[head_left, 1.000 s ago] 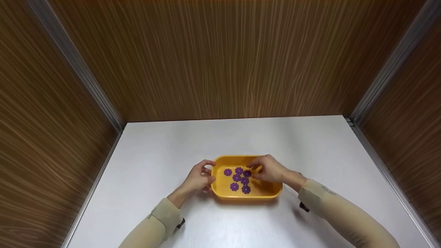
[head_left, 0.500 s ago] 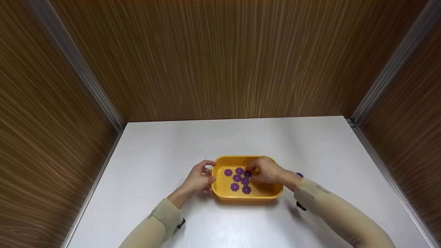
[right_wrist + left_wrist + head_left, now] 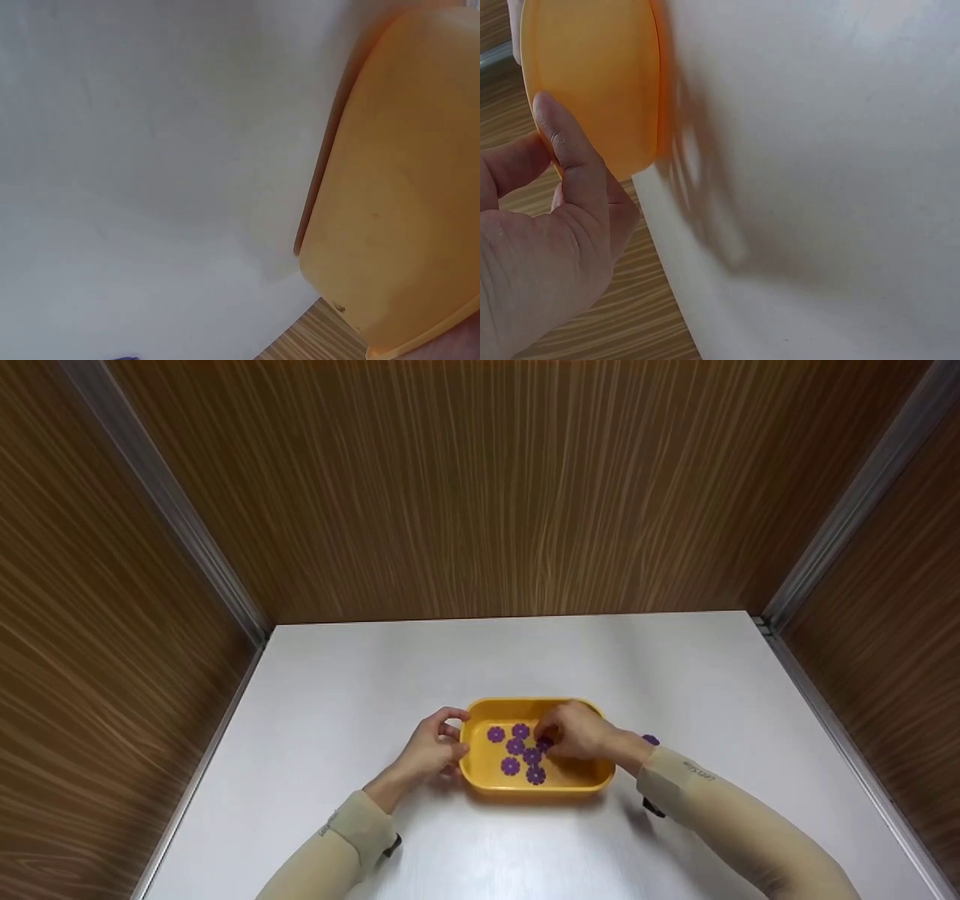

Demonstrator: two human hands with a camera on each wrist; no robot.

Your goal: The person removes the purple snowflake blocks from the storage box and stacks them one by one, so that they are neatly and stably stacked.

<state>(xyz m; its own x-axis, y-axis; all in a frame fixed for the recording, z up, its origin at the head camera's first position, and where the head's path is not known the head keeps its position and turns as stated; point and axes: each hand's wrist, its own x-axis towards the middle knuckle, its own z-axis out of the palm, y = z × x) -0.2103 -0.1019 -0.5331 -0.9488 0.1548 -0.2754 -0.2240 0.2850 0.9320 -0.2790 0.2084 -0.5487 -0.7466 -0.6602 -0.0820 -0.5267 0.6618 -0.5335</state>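
A yellow plastic tray (image 3: 540,791) stands on the white table, with several purple flower-shaped pieces (image 3: 515,746) on its floor. At the tray's left end, my left hand (image 3: 431,746) holds the rim; in the left wrist view the thumb (image 3: 574,154) lies along the outer wall (image 3: 600,82). My right hand (image 3: 581,733) reaches down inside the tray's right half. Its fingertips pinch one purple flower-shaped piece (image 3: 544,744), partly covered by the fingers. The right wrist view shows mostly the tray's outer wall (image 3: 405,187), with the fingers out of sight.
Another purple piece (image 3: 650,739) lies on the table right of the tray, partly hidden by the right forearm. White tabletop (image 3: 360,682) surrounds the tray. Wood-grain panels (image 3: 480,495) with metal corner strips enclose the back and sides.
My right hand has lowered slightly into the tray and closed its fingertips on a piece, which has shifted a little. The piece on the table shows more beside the forearm. The left hand stays put.
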